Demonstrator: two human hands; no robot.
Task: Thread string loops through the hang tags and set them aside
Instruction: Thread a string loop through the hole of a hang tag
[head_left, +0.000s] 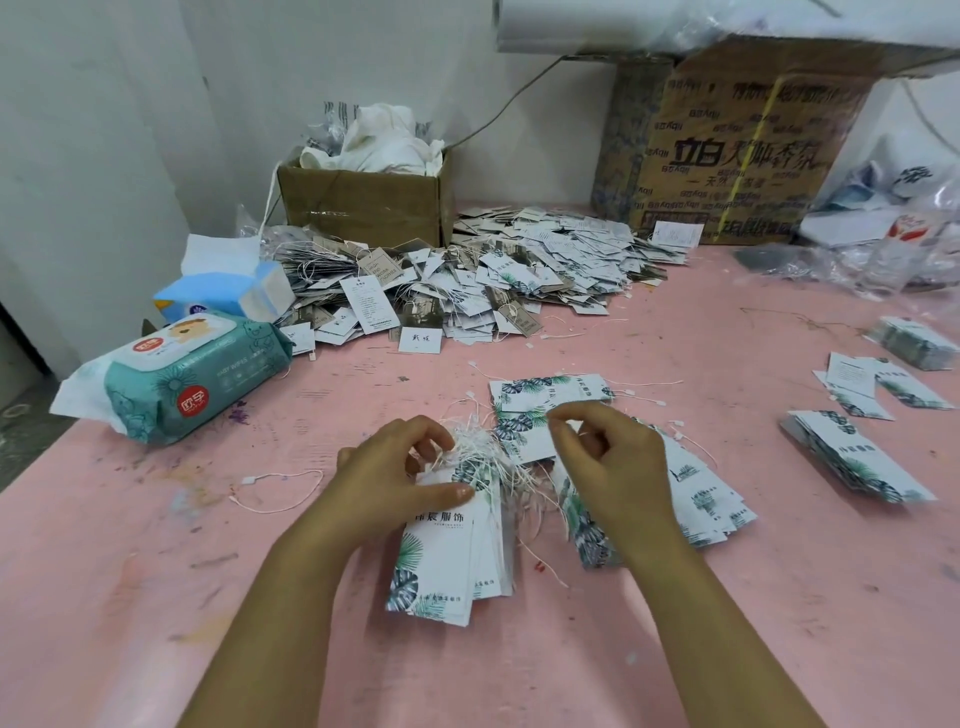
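Note:
A stack of white hang tags with green leaf prints (452, 561) lies on the pink table in front of me, a tangle of white string loops (480, 452) at its top end. My left hand (395, 473) rests on the top of this stack, thumb pressed on the uppermost tag and fingers curled at the strings. My right hand (608, 457) hovers just right of the strings with its fingers curled and fingertips pinched together; whether a string is between them I cannot tell. More leaf-print tags (701, 499) fan out under and beyond my right hand.
A big heap of strung tags (493, 275) lies at the back before a small cardboard box (363, 202). A wet-wipes pack (176, 379) and tissue pack (228, 291) sit left. A large carton (727, 145) stands back right. Tag stacks (852, 457) and loose strings (275, 488) lie around.

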